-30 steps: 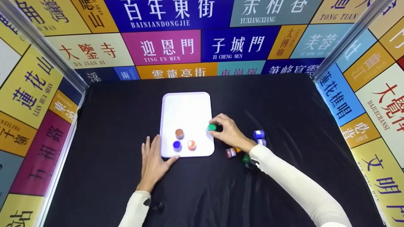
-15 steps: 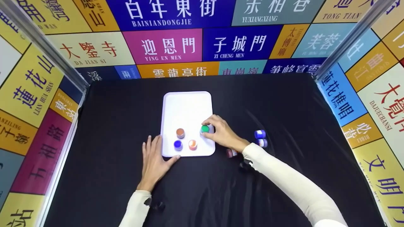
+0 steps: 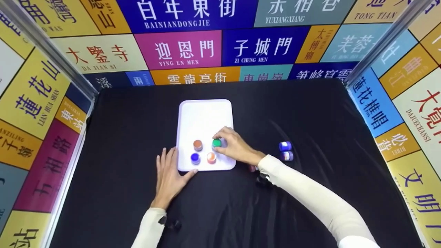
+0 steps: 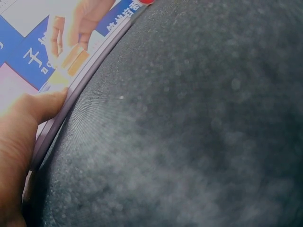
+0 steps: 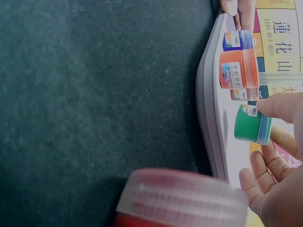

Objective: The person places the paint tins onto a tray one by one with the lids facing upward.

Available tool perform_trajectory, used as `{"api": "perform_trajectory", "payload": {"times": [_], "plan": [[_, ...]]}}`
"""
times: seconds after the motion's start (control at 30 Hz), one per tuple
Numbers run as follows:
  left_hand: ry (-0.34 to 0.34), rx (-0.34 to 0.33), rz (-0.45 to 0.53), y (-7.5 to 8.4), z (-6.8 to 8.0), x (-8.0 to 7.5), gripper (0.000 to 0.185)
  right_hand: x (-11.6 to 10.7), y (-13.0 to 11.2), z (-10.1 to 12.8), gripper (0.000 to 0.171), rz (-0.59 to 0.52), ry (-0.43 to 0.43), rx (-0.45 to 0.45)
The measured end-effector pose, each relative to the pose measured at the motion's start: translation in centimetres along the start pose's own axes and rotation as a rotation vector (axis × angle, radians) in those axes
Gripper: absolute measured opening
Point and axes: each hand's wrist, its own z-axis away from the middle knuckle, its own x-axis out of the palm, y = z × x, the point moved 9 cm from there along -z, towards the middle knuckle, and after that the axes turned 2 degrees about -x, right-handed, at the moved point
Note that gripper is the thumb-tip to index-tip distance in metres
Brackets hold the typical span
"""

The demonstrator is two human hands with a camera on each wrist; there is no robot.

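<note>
In the head view my right hand [image 3: 234, 146] pinches a small green paint jar [image 3: 216, 143] between thumb and fingers over the white tray [image 3: 203, 113]. The right wrist view shows the green jar low over the tray, thumb against its clear lid. Left of it stand a brown-orange jar [image 3: 197, 145], a blue jar [image 3: 195, 158] and an orange jar [image 3: 211, 157], grouped at the tray's near end. My left hand [image 3: 170, 179] lies at the tray's near left corner, fingers straight along the side. Its thumb [image 4: 49, 105] rests on the near rim.
Right of the tray, two blue-capped jars [image 3: 285, 151] lie on the black cloth [image 3: 310, 113]. A red jar [image 3: 252, 168] is partly hidden under the right wrist; its clear lid [image 5: 182, 196] looms close in the right wrist view. Lettered panels [image 3: 177, 50] wall the back and sides.
My right hand has carried the green jar leftward from the tray's right edge to beside the other jars. The left hand keeps its place at the corner.
</note>
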Motion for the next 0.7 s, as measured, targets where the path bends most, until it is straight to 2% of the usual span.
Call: {"api": "perform_trajectory", "payload": {"times": [0.27, 0.43, 0.7], "plan": [[0.016, 0.012, 0.001, 0.0, 0.1, -0.2, 0.112, 0.9, -0.5, -0.5, 0.030, 0.006, -0.014, -0.030], [0.038, 0.028, -0.005, 0.2, 0.2, -0.3, 0.110, 1.3, -0.7, -0.6, 0.030, 0.029, -0.035, -0.019], [0.013, 0.000, 0.003, 0.1, 0.0, 0.0, 0.112, 1.5, -0.4, -0.7, 0.034, 0.057, -0.041, -0.027]]}}
